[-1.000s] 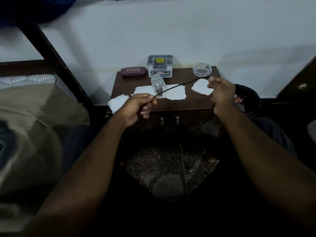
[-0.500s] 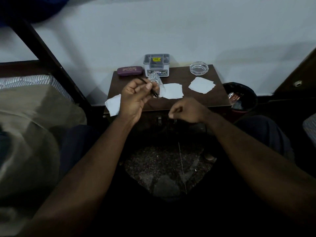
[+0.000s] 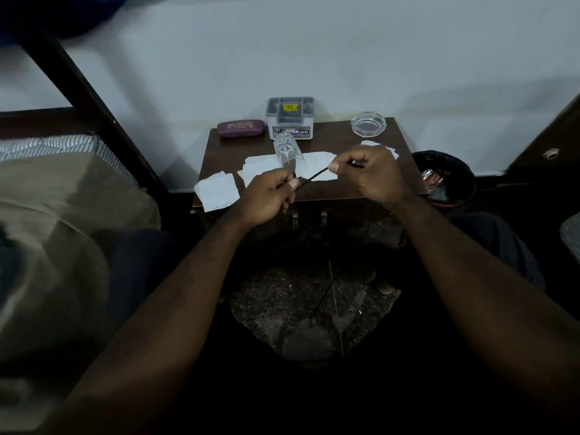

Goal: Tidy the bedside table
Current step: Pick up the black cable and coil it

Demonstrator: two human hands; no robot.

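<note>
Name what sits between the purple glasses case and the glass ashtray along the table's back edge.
The grey organiser box, nearer the case; head view.

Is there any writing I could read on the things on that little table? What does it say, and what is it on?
"OPEL": on the label on the front of the grey organiser box.
"OPTICALS": on the lid of the purple glasses case; the word before it is too blurred to read.
Yellow sticker inside the box: print too blurred to read.
Small sticker on the glass ashtray: too small to read.
</note>
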